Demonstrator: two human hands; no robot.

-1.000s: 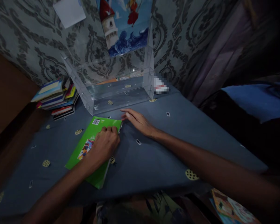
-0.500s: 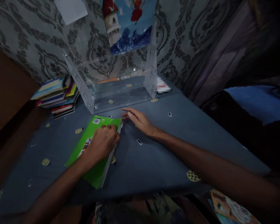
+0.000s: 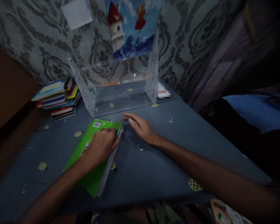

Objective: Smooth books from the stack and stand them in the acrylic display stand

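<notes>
A green book (image 3: 94, 183) with a barcode near its top edge lies at a slant on the table, page edges toward the right. My left hand (image 3: 102, 141) is closed on it, fingers curled over the cover and thumb by the page edges. Just right of the book's top corner is my right hand (image 3: 141, 126), held open above the cloth with fingers stretched to the left. It holds nothing. Behind both hands stands a clear acrylic rack (image 3: 121, 109) with stepped shelves.
A stack of books (image 3: 58, 96) stands left of the rack. Patterned blue-grey cloth (image 3: 172, 155) covers the table. A castle picture (image 3: 133, 34) and a white sheet (image 3: 77, 14) are by the wall. Colourful printed covers (image 3: 226, 213) lie below the table's front edge.
The view has tipped up a little, so everything sits slightly lower. Both hands keep nearly the same pose, and the left stays on the green book.
</notes>
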